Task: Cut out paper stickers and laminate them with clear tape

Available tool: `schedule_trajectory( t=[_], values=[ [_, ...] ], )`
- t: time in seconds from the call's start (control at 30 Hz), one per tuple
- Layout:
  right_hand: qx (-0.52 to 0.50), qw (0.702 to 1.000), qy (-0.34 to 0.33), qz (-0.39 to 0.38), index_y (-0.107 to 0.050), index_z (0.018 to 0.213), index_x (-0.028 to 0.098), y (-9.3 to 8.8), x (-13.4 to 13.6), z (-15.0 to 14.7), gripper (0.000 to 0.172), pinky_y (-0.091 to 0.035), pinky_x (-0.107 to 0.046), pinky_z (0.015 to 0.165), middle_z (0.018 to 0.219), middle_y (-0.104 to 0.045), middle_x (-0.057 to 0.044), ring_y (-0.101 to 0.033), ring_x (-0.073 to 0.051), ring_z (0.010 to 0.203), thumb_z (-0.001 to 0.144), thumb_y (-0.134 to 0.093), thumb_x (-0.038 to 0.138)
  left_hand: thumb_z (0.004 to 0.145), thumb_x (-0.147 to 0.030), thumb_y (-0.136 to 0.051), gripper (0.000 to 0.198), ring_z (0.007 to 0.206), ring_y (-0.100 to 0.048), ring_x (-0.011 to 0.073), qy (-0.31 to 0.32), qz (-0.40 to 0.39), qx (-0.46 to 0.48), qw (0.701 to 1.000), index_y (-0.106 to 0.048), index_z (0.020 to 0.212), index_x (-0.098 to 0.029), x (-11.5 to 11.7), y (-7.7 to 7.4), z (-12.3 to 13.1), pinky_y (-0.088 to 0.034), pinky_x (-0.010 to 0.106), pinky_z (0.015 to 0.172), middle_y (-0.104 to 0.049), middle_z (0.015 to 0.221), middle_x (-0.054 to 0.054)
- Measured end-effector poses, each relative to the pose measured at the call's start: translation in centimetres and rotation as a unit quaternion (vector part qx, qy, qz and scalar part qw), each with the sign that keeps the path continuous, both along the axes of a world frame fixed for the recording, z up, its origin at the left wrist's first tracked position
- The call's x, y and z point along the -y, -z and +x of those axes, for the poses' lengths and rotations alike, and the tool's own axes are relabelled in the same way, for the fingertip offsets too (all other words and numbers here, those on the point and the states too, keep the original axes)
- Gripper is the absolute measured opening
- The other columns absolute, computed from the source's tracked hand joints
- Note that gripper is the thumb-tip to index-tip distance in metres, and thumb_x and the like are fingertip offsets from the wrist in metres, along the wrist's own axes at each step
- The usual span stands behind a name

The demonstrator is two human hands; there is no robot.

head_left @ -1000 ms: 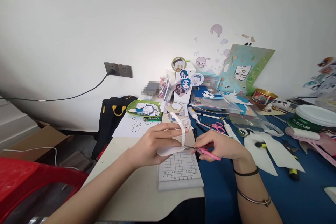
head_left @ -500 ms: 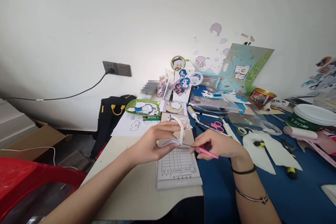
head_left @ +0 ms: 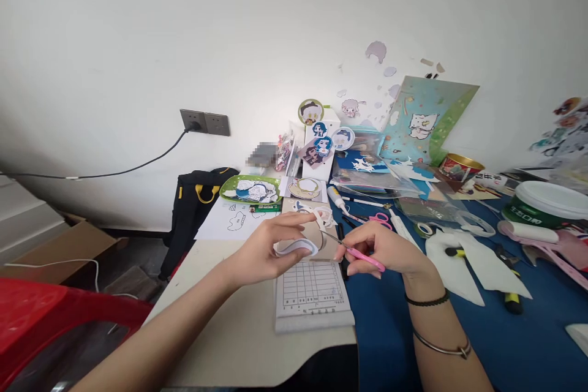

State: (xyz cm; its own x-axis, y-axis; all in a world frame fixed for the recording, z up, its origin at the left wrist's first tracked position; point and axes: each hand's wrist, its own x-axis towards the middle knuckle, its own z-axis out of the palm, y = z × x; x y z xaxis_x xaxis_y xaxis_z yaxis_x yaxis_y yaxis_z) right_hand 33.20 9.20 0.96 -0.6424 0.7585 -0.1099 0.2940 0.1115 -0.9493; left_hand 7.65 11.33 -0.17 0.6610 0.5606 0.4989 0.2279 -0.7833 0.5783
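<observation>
My left hand pinches a curled piece of white paper with a bluish printed edge between thumb and fingers. A narrow white paper strip stands up by the fingertips. My right hand is closed around the pink handles of small scissors. Their thin blades point left at the strip; whether they touch it I cannot tell. Both hands are raised over a pad of printed forms.
Behind the hands are a green tray of paper cutouts, a glue bottle and more pink scissors. White paper pieces, pliers and a green-and-white tub lie to the right. A red chair stands at left.
The scissor blades have moved slightly up, away from the curled paper's edge and toward the strip. The paper has turned a little in my left hand, showing a rounder curl.
</observation>
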Motion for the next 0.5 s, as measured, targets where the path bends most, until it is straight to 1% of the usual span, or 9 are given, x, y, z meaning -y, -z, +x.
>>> schedule_trajectory(
  t=[0.13,0.23,0.3,0.37,0.4,0.43,0.5],
  values=[
    [-0.035,0.999,-0.005,-0.012,-0.072,0.089,0.014,0.28,-0.02,0.20,0.026,-0.040,-0.016,0.038,0.057,-0.060,0.001,-0.050,-0.005,0.038,0.067,-0.078,0.026,0.083,-0.020,-0.059,0.014,0.118,-0.056,0.0241,-0.007,0.006,0.009,1.000,-0.072,0.081,-0.017,0.22,-0.09,0.17,-0.044,0.033,0.100,-0.064,0.121,0.012],
    [-0.117,0.993,0.028,0.019,-0.072,0.090,0.016,0.59,-0.03,0.30,0.027,-0.039,-0.015,0.034,0.065,-0.062,0.000,-0.053,-0.006,0.036,0.066,-0.080,0.025,0.083,-0.019,-0.059,0.014,0.120,-0.055,0.0243,0.002,0.005,0.015,1.000,-0.072,0.081,-0.016,0.59,-0.39,0.36,-0.043,0.033,0.101,-0.060,0.128,0.012],
    [-0.212,0.971,0.078,0.075,-0.072,0.089,0.020,0.73,-0.10,0.37,0.026,-0.036,-0.016,0.030,0.069,-0.062,0.000,-0.051,-0.005,0.033,0.066,-0.079,0.030,0.083,-0.018,-0.058,0.014,0.121,-0.053,0.0248,0.012,-0.002,0.021,1.000,-0.072,0.080,-0.016,0.84,-0.58,0.43,-0.042,0.034,0.103,-0.056,0.132,0.012],
    [-0.276,0.940,0.146,0.136,-0.072,0.089,0.023,0.81,-0.21,0.36,0.023,-0.033,-0.016,0.028,0.071,-0.060,0.002,-0.047,-0.004,0.031,0.069,-0.077,0.034,0.082,-0.017,-0.058,0.014,0.122,-0.053,0.0254,0.014,-0.022,0.035,0.999,-0.072,0.079,-0.017,0.97,-0.70,0.41,-0.041,0.034,0.104,-0.054,0.134,0.010],
    [-0.277,0.928,0.187,0.164,-0.072,0.090,0.025,0.84,-0.30,0.29,0.021,-0.033,-0.017,0.029,0.071,-0.058,0.002,-0.047,-0.004,0.032,0.071,-0.075,0.033,0.082,-0.017,-0.059,0.013,0.123,-0.052,0.0257,0.014,-0.042,0.046,0.998,-0.073,0.079,-0.017,0.96,-0.74,0.35,-0.041,0.035,0.104,-0.055,0.134,0.009],
    [-0.258,0.920,0.228,0.188,-0.073,0.091,0.025,0.89,-0.40,0.17,0.021,-0.035,-0.018,0.030,0.071,-0.057,0.002,-0.049,-0.004,0.034,0.071,-0.075,0.032,0.081,-0.018,-0.061,0.013,0.123,-0.051,0.0262,0.013,-0.072,0.063,0.995,-0.073,0.079,-0.018,0.88,-0.75,0.25,-0.041,0.035,0.104,-0.055,0.134,0.008],
    [-0.184,0.912,0.292,0.223,-0.074,0.090,0.024,1.03,-0.62,-0.22,0.022,-0.042,-0.021,0.037,0.074,-0.054,0.001,-0.053,-0.008,0.044,0.069,-0.077,0.030,0.079,-0.019,-0.064,0.013,0.124,-0.051,0.0268,0.014,-0.162,0.120,0.979,-0.074,0.087,-0.021,0.53,-0.72,-0.06,-0.041,0.037,0.105,-0.057,0.132,0.005]
  ],
)
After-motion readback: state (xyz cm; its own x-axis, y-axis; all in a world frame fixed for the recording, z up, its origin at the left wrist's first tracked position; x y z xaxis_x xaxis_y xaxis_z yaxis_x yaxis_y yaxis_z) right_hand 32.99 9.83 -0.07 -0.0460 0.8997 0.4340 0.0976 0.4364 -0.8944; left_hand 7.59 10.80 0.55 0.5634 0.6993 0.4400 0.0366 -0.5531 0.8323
